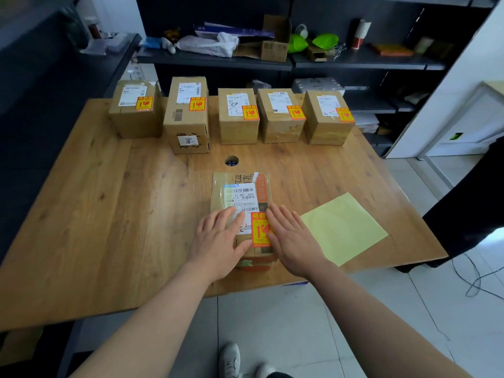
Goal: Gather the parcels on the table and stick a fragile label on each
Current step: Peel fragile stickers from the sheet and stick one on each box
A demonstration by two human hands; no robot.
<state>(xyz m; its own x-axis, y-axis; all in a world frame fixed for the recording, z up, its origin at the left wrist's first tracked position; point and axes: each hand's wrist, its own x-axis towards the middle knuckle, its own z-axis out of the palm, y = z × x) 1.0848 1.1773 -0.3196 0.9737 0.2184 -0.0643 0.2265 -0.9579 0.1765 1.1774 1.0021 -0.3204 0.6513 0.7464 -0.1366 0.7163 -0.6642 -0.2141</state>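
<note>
A cardboard parcel (240,192) lies near the front edge of the wooden table (109,214), with a white shipping label and an orange-and-yellow fragile label (259,230) on top. My left hand (221,241) lies flat on the parcel's left side, fingers straight. My right hand (291,238) lies flat with its fingers straight across the parcel's right edge, its inner edge touching the fragile label. Several other parcels stand in a row along the table's far side, from the leftmost parcel (133,110) to the rightmost parcel (327,118), each with a fragile label on top.
A pale yellow backing sheet (343,227) lies on the table right of my right hand. A round cable hole (231,160) sits in the tabletop behind the near parcel. Dark shelves (272,61) with clutter stand behind the table. Tiled floor and my shoe (230,358) show below.
</note>
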